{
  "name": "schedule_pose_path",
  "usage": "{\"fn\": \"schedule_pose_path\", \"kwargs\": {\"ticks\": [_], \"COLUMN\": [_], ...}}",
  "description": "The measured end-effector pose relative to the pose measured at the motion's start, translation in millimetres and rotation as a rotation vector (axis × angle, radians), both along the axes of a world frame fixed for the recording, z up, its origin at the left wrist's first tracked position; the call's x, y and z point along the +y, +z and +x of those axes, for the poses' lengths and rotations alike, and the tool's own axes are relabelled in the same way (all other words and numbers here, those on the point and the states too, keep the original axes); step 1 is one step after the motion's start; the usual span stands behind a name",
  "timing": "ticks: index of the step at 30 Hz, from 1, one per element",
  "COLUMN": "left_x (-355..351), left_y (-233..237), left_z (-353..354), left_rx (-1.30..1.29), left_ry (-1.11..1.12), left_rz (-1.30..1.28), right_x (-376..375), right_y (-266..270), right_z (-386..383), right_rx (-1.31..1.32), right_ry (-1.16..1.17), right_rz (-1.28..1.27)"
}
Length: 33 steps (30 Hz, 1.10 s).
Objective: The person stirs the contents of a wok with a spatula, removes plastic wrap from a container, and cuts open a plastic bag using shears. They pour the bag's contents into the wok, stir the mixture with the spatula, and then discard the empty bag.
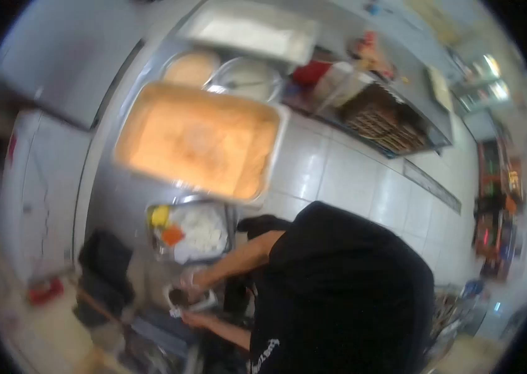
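Both my hands are over the steel counter, blurred, at the lower left of the head view. My right hand (195, 282), which looks covered by a thin clear glove, is closed beside a small dark round thing (178, 297); what it grips is hard to make out. Below it, my left hand (195, 319) is closed at the near side of a small white container (204, 302). Just above my hands stands a steel tray (230, 225) with white pieces (198, 227), a yellow item (159, 215) and an orange item (172, 235).
Farther up the counter sits a large steel pan (281, 134) of orange food, with two round bowls (251, 80) behind it. A dark object (106, 255) stands left of my hands. A steel table (431, 106) with a shelf rises across the tiled floor (350, 168).
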<state>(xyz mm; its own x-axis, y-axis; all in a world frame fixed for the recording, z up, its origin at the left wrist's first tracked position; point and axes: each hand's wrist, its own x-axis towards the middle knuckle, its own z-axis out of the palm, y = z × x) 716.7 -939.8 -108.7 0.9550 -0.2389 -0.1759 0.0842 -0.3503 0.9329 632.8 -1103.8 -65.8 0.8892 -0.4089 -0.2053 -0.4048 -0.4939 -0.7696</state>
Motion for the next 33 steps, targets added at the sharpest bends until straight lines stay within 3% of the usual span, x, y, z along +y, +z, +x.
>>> {"fn": "schedule_pose_path", "kwargs": {"ticks": [1,2,3,4,5,6,7,10,13,15,16,18,20,22,25,26,29,31,33], "left_x": [-3.6,3.0,-4.7,10.9,-2.9,15.1,8.9,9.5,13.2,20.3,24.7,33.8,40.7,43.3,59.4,64.4,72.1,64.2,47.2], "left_y": [7.5,-10.9,-5.5,-29.1,2.8,-24.5,-21.6,-31.3,-34.7,-16.9,-14.9,-15.2,-17.0,-14.9,-17.4,-27.5,-57.2,-46.5,-19.3], "left_z": [8.2,17.3,7.0,7.4,-14.8,-5.4,-9.0,-29.4,-43.2,-66.9,-69.9,-70.4,-76.1,-73.9,-65.2,-50.1,-16.4,-4.5,3.2], "left_rx": [0.054,0.014,0.144,-0.032,0.069,-0.012,0.104,0.11,0.187,0.437,0.43,0.728,0.65,0.57,0.611,0.697,0.598,0.501,0.43], "left_ry": [-0.064,-0.076,0.147,0.187,0.247,0.144,0.218,0.449,0.397,0.581,0.619,0.443,0.413,0.372,0.525,0.495,0.484,0.429,0.863], "left_rz": [0.252,0.256,0.262,0.179,-0.121,-0.064,-0.311,-0.298,-0.245,-0.507,-0.518,-0.649,-0.619,-0.586,-1.176,-1.296,-1.252,-1.261,-1.009], "right_x": [-2.7,2.2,4.4,4.3,1.1,-10.4,-7.5,-0.8,-0.2,13.8,15.3,13.9,15.0,15.7,16.2,13.7,3.4,2.6,6.4], "right_y": [7.0,-24.0,-15.3,-7.9,-12.4,39.4,7.1,-14.2,-15.6,-3.2,11.7,-24.8,-33.5,-23.0,-35.0,-44.1,-39.0,-46.4,-59.1], "right_z": [1.3,15.2,17.3,13.9,23.3,-0.8,38.8,32.6,28.1,15.1,16.1,16.7,19.1,20.3,21.9,21.5,22.8,23.9,24.9], "right_rx": [-0.048,-0.115,-0.185,-0.278,-0.002,-0.077,0.336,0.301,0.084,0.038,0.078,0.027,-0.024,0.086,0.06,-0.083,0.02,-0.011,0.067], "right_ry": [0.039,0.074,-0.002,0.169,0.29,0.454,0.487,0.601,0.586,0.494,0.443,0.415,0.367,0.39,0.378,0.425,0.56,0.582,0.591], "right_rz": [0.031,0.053,0.296,-0.091,0.013,-0.229,0.065,-0.077,-0.057,-0.145,-0.185,-0.159,-0.133,-0.033,-0.026,-0.047,-0.029,-0.074,-0.11]}}
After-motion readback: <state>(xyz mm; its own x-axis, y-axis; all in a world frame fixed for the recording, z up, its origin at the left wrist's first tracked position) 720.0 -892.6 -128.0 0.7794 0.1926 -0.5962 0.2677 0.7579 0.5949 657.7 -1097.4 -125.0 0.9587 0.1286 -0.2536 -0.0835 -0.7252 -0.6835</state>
